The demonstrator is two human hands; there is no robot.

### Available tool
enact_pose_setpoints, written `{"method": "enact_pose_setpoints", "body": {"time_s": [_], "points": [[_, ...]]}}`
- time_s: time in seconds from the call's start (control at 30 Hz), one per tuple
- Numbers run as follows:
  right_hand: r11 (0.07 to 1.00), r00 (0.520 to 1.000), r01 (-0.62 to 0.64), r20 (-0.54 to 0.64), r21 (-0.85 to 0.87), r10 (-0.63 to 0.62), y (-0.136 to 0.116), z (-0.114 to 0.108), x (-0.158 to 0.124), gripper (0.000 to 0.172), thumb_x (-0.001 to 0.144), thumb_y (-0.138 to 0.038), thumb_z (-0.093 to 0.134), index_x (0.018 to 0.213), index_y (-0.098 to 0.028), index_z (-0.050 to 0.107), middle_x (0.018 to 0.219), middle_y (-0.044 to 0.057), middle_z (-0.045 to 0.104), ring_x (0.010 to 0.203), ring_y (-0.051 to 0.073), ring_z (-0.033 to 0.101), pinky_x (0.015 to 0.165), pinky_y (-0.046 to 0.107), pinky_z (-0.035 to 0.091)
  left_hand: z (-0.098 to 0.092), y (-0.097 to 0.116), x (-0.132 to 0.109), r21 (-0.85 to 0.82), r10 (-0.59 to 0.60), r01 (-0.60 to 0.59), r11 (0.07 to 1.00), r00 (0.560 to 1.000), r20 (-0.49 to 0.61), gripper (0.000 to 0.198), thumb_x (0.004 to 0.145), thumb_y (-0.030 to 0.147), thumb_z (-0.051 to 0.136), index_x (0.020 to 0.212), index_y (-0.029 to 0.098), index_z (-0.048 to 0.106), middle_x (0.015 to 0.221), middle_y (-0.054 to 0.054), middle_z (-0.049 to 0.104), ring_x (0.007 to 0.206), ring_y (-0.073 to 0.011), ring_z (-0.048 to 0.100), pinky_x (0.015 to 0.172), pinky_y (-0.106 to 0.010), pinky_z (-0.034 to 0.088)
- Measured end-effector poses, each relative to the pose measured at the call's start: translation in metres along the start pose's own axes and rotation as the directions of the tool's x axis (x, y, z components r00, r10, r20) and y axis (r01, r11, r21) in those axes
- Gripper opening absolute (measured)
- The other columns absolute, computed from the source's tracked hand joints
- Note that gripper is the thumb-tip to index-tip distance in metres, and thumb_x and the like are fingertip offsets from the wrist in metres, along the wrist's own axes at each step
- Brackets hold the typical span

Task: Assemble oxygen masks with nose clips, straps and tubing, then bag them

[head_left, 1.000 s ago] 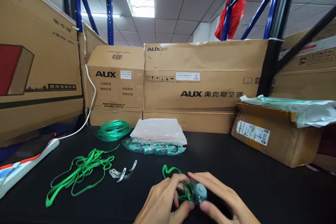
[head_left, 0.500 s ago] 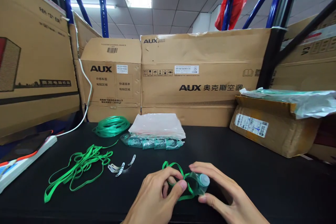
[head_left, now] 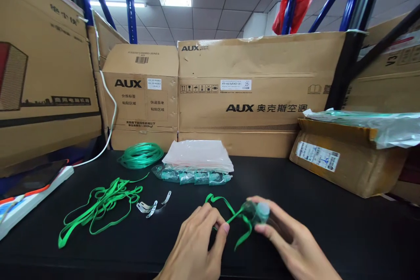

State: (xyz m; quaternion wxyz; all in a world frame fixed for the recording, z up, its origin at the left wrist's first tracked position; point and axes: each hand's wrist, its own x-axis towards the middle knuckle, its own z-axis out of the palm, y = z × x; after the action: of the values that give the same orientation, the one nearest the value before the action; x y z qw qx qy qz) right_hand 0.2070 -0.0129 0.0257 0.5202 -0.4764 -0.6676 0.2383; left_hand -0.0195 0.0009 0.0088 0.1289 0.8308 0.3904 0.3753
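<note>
My right hand [head_left: 290, 238] grips a small clear green plastic mask piece [head_left: 256, 213] with a pale round cap, just above the black table [head_left: 328, 223]. A green elastic strap [head_left: 231, 218] runs from that piece to my left hand [head_left: 197, 243], whose fingers pinch it; the strap's loose end hangs down between the hands.
A heap of green straps [head_left: 101, 208] and a few small metal clips [head_left: 152, 206] lie to the left. Behind are a green tubing coil [head_left: 141, 155], clear bags [head_left: 198, 157] over a row of green parts [head_left: 193, 177], AUX cartons [head_left: 249, 92], and an open carton [head_left: 348, 162] at right.
The hands have moved apart and slightly up, drawing the strap taut between them. The mask piece has turned so its cap faces up and right.
</note>
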Motion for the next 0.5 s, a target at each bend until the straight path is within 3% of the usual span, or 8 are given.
{"method": "enact_pose_setpoints", "body": {"time_s": [0.13, 0.2, 0.27, 0.33, 0.4, 0.5], "points": [[0.978, 0.949, -0.111, -0.273, 0.174, 0.156, 0.014, -0.003, 0.007, 0.046, 0.086, -0.056, 0.073, 0.119, -0.023, 0.07, 0.122, 0.008, 0.08, 0.117, 0.033, 0.073, 0.102, 0.04, 0.06, -0.003, 0.001, 0.001, 0.011, -0.119, 0.119, 0.993, 0.993, -0.02, 0.024, 0.105, 0.023, 0.04, 0.086, 0.022, 0.056, 0.084, -0.002, 0.059, 0.071, -0.0184, 0.06, 0.066, -0.029, 0.043], [0.969, 0.929, -0.113, -0.322, 0.218, 0.181, 0.016, -0.003, 0.007, 0.048, 0.086, -0.058, 0.073, 0.121, -0.024, 0.068, 0.124, 0.008, 0.079, 0.12, 0.032, 0.072, 0.105, 0.04, 0.058, -0.004, 0.001, 0.001, -0.009, -0.143, 0.143, 0.99, 0.989, -0.042, 0.026, 0.105, 0.025, 0.041, 0.086, 0.021, 0.059, 0.083, -0.002, 0.058, 0.07, -0.0182, 0.058, 0.066, -0.029, 0.043], [0.971, 0.961, -0.113, -0.227, 0.21, 0.16, 0.011, -0.002, 0.004, 0.048, 0.086, -0.055, 0.075, 0.121, -0.024, 0.07, 0.124, 0.008, 0.079, 0.122, 0.031, 0.071, 0.106, 0.038, 0.057, -0.005, 0.001, 0.002, -0.068, -0.128, 0.125, 0.99, 0.991, -0.044, 0.027, 0.106, 0.028, 0.044, 0.09, 0.021, 0.064, 0.083, -0.002, 0.059, 0.067, -0.0171, 0.057, 0.065, -0.029, 0.043], [0.981, 0.992, -0.11, -0.035, 0.161, 0.117, 0.002, 0.0, 0.001, 0.043, 0.086, -0.05, 0.077, 0.12, -0.024, 0.073, 0.123, 0.008, 0.08, 0.119, 0.03, 0.073, 0.104, 0.036, 0.058, -0.005, 0.002, 0.002, -0.151, -0.079, 0.073, 0.986, 0.996, -0.036, 0.026, 0.107, 0.029, 0.046, 0.097, 0.022, 0.07, 0.088, -0.003, 0.062, 0.07, -0.0165, 0.059, 0.066, -0.027, 0.044], [0.992, 0.992, -0.077, 0.105, 0.102, 0.067, -0.006, 0.002, -0.003, 0.036, 0.085, -0.042, 0.078, 0.117, -0.026, 0.077, 0.124, 0.006, 0.08, 0.117, 0.029, 0.074, 0.103, 0.033, 0.059, -0.005, 0.001, 0.001, -0.216, 0.007, -0.014, 0.976, 0.999, -0.035, 0.025, 0.107, 0.026, 0.048, 0.106, 0.024, 0.073, 0.094, -0.004, 0.065, 0.076, -0.0165, 0.063, 0.068, -0.025, 0.047], [0.998, 0.986, -0.032, 0.165, 0.045, 0.024, -0.012, 0.003, -0.005, 0.031, 0.084, -0.034, 0.08, 0.115, -0.029, 0.079, 0.123, 0.003, 0.081, 0.117, 0.027, 0.074, 0.102, 0.029, 0.059, -0.003, -0.001, 0.001, -0.213, 0.189, -0.188, 0.959, 0.982, -0.014, 0.027, 0.106, 0.022, 0.051, 0.119, 0.023, 0.075, 0.097, -0.007, 0.067, 0.075, -0.0163, 0.064, 0.068, -0.024, 0.05]]}}
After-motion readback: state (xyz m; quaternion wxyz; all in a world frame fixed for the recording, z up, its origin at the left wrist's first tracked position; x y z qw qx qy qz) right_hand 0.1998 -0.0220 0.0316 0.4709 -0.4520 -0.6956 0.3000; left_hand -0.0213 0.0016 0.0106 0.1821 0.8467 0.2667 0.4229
